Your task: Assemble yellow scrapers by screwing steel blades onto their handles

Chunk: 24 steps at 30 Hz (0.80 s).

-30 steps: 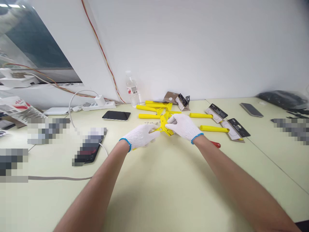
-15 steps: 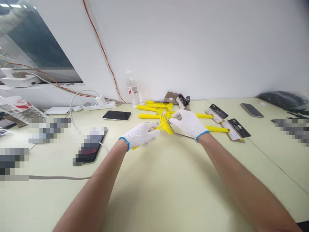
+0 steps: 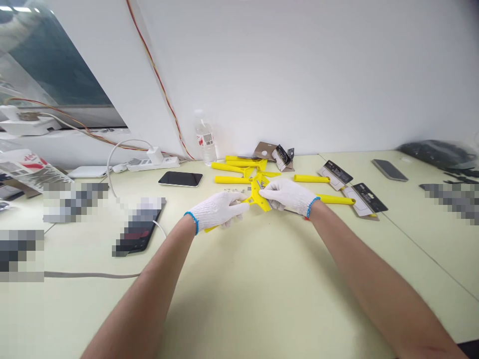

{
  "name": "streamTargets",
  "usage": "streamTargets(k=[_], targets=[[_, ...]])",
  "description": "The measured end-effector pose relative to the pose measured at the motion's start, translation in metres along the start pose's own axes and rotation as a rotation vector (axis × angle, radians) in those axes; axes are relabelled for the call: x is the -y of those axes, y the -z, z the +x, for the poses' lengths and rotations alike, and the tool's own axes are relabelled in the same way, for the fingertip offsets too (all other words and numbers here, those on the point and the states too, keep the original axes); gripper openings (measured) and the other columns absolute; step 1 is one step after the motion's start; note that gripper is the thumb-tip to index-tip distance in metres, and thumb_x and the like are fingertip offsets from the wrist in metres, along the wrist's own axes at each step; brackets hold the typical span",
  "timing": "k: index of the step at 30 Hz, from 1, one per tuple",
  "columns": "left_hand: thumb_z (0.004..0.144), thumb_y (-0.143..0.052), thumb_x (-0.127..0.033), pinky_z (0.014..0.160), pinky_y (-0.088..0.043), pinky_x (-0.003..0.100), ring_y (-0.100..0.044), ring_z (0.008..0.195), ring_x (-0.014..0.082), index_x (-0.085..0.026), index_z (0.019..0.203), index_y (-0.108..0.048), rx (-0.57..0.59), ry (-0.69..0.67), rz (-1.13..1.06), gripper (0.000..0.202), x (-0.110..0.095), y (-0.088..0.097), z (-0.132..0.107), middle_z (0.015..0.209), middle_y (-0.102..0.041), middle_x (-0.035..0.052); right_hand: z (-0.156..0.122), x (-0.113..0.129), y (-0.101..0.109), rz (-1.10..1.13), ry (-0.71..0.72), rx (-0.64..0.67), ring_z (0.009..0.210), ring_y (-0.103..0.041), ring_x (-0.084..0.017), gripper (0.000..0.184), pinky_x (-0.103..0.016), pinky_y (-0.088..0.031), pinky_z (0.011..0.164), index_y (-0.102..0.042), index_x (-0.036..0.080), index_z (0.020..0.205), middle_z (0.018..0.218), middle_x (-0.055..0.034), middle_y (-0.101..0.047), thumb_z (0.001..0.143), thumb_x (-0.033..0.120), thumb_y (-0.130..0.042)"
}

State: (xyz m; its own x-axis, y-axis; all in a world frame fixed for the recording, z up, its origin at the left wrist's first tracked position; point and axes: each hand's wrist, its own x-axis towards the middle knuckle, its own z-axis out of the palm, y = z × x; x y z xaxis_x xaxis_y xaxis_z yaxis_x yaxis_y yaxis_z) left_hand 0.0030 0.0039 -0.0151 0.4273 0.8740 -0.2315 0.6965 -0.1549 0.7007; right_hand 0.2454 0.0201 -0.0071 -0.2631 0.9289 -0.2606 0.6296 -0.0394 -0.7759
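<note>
Both my hands wear white knit gloves with blue cuffs. My left hand [image 3: 217, 210] is wrapped round the handle of a yellow plastic scraper [image 3: 257, 194], whose wide head points away from me. My right hand [image 3: 288, 195] pinches a thin metal blade at the scraper's head; its fingers are closed on it. Both hands hover just above the pale table [image 3: 239, 289] near its middle. More yellow scrapers [image 3: 239, 167] and loose yellow handles [image 3: 331, 199] lie just behind the hands.
A water bottle [image 3: 205, 138] stands by the wall. A black phone [image 3: 180, 178] and a white power strip [image 3: 151, 162] with cables lie at left. Carded blade packs [image 3: 364, 198] and another phone [image 3: 389, 169] lie at right. Small screws are scattered near the scrapers.
My right hand reached back toward the yellow handles, then returned to the scraper's head with a thin blade. My left hand kept its grip on the handle, hardly moving.
</note>
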Motion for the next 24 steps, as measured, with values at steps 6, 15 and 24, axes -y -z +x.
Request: streamTargets(k=[6, 15, 24], targets=[[0.097, -0.048, -0.061, 0.053, -0.046, 0.024, -0.062, 0.057, 0.0127, -0.025, 0.119, -0.068, 0.060, -0.047, -0.008, 0.046, -0.001, 0.001, 0.000, 0.095, -0.073, 0.0012, 0.004, -0.002, -0.002, 0.020, -0.054, -0.024, 0.057, -0.046, -0.009, 0.048, -0.021, -0.032, 0.050, -0.054, 0.017, 0.078, 0.069, -0.0021, -0.058, 0.084, 0.060, -0.074], [0.098, -0.051, -0.054, 0.057, -0.045, 0.022, -0.059, 0.063, 0.0106, -0.023, 0.106, -0.068, 0.057, -0.096, -0.044, 0.036, -0.005, 0.005, -0.005, 0.090, -0.069, -0.0012, 0.014, -0.015, 0.000, 0.005, 0.063, 0.046, 0.064, -0.055, -0.012, 0.044, -0.022, -0.041, 0.056, -0.060, 0.017, 0.083, 0.075, -0.0027, -0.064, 0.090, 0.060, -0.066], [0.098, -0.041, -0.072, 0.065, -0.052, 0.027, -0.068, 0.070, 0.0157, -0.021, 0.093, -0.060, -0.002, -0.019, -0.082, 0.055, -0.002, -0.002, 0.003, 0.090, -0.070, 0.0028, 0.019, -0.011, -0.006, -0.206, 0.232, -0.053, 0.057, -0.050, -0.010, 0.039, -0.025, -0.035, 0.054, -0.057, 0.017, 0.074, 0.069, 0.0012, -0.063, 0.097, 0.049, -0.054]])
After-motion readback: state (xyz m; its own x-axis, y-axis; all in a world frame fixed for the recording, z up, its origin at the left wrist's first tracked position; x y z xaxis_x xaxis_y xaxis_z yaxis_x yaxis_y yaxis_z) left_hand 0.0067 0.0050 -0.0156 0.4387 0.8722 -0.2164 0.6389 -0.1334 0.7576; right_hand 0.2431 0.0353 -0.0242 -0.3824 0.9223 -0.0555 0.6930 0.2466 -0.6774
